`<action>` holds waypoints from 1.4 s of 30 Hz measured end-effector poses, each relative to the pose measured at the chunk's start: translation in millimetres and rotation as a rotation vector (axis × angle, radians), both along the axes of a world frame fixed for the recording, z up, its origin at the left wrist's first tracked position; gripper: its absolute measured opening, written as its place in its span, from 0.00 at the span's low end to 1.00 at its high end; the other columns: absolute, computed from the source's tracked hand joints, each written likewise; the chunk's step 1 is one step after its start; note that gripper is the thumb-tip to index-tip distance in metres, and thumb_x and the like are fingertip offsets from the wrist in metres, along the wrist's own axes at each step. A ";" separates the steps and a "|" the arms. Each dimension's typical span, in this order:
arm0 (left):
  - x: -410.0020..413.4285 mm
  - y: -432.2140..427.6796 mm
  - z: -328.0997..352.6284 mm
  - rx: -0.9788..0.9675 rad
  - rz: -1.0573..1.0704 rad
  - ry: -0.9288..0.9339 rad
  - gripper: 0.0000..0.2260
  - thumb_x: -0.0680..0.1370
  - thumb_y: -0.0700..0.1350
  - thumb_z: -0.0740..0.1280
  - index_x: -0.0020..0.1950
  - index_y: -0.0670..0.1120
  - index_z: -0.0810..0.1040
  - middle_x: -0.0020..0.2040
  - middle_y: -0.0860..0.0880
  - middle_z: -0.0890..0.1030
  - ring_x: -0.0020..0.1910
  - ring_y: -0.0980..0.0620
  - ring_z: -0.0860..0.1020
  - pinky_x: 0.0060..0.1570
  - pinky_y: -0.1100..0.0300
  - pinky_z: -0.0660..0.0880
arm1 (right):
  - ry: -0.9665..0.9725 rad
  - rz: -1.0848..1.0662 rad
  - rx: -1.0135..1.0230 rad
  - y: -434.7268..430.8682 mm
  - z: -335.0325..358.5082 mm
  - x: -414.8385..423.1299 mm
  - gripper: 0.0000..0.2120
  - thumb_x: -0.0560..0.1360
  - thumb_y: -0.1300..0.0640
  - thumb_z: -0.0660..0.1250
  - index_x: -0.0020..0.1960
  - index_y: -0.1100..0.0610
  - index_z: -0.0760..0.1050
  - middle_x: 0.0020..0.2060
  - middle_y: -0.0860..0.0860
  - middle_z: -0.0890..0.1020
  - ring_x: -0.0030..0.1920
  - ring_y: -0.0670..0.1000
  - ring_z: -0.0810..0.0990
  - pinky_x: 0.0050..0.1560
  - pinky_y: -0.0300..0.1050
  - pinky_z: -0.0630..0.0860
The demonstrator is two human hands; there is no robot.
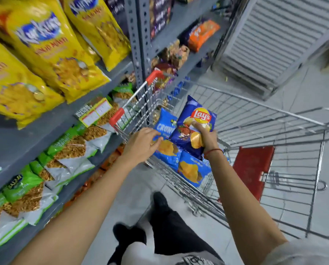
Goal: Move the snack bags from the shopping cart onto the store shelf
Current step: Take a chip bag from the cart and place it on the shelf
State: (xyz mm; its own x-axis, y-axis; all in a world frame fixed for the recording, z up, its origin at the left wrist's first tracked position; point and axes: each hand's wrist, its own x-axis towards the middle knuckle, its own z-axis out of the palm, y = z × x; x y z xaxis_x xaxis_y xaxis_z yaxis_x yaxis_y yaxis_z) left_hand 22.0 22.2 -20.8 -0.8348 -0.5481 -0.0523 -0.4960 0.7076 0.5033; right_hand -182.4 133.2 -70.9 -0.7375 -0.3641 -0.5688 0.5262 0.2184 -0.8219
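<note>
The right hand (204,137) has its fingers clamped on the lower half of a dark blue Lay's chip bag (193,127), held upright above the shopping cart (236,119). The left hand (143,144) reaches in with fingers loosely spread, fingertips touching a light blue chip bag (164,124). More light blue bags (190,169) lie against the cart's near-left corner. Beside the cart's left side stands the grey store shelf (51,127), carrying yellow Kurkure bags (51,52) above and green snack bags (68,148) below.
</note>
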 end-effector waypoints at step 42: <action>492.6 15.1 364.1 -0.914 1.346 0.070 0.19 0.78 0.55 0.54 0.53 0.45 0.79 0.48 0.46 0.83 0.48 0.45 0.79 0.48 0.53 0.70 | 0.526 1.076 -1.340 -241.0 500.7 585.8 0.17 0.70 0.52 0.74 0.55 0.47 0.71 0.45 0.38 0.80 0.44 0.31 0.80 0.52 0.31 0.74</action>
State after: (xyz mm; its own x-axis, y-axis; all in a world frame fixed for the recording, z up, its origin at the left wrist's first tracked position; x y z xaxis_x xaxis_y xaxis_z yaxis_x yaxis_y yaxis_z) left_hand 514.6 37.3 343.4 0.2596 -0.6682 0.6973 -0.9639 -0.1353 0.2292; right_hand 403.3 -107.8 429.9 0.1219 -0.7251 0.6777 0.2694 -0.6330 -0.7257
